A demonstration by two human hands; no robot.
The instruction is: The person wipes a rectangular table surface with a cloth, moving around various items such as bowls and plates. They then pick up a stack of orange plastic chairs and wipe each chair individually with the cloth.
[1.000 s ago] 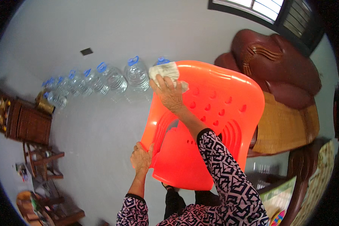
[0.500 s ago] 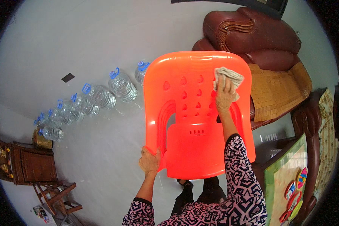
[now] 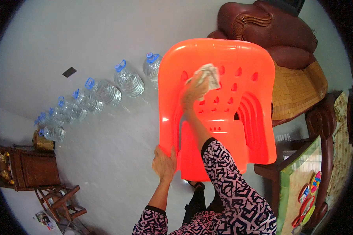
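An orange-red plastic armchair (image 3: 213, 152) stands in front of me, its backrest pierced by rows of drop-shaped holes. My left hand (image 3: 164, 162) grips the front end of its left armrest, fingers wrapped over the edge. Against the left-middle of the backrest, my right hand (image 3: 196, 89) presses a bunched pale striped cloth (image 3: 211, 76). The hand is slightly blurred, and the cloth covers some of the holes.
Several large clear water bottles (image 3: 129, 82) with blue caps line the wall at left. Behind the chair on the right is a brown leather sofa (image 3: 268, 29) with a woven mat (image 3: 296, 94). A green-edged table (image 3: 292, 188) stands near right; a wooden stool (image 3: 62, 201) is at lower left.
My right hand has swept the cloth from the right side of the backrest to its left-middle. The chair has shifted and turned slightly; my left hand stays on the armrest.
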